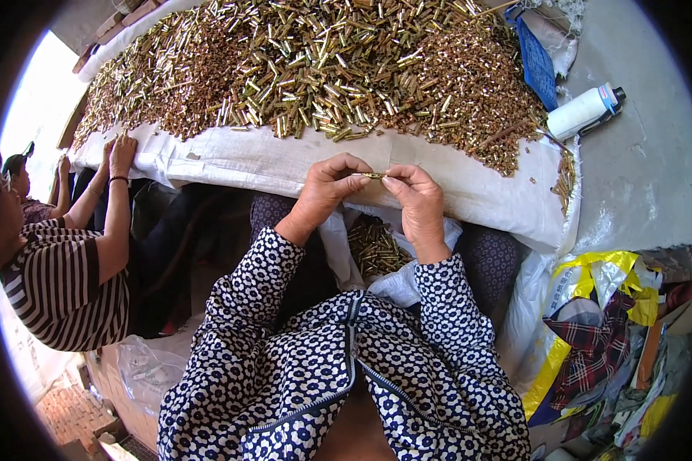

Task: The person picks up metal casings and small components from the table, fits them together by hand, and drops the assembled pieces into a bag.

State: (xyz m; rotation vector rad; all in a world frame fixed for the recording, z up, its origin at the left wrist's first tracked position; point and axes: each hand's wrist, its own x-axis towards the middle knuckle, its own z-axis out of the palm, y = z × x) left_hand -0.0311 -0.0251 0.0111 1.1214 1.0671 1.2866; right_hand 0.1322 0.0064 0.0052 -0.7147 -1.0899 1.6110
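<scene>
Above the near edge of the table, a short brass-coloured metal tube (373,175) is pinched level between my two hands. Thumb and fingers of my left hand (324,190) grip one end; those of my right hand (420,201) close on the other. Beyond them spreads a large heap of similar brass tubes (307,73), with smaller copper-coloured pieces (477,100) at the right. The heap lies on a white woven sheet (231,161). Below my hands, between my knees, an open white bag (396,286) holds more tubes (375,247).
On the left, a person in a striped top (69,269) has both hands at the sheet's edge, with another person beyond. A white bottle (580,115) and a blue sheet-like piece (537,61) are right of the heap. A yellow-and-white sack (542,376) and plaid cloth (600,346) lie lower right.
</scene>
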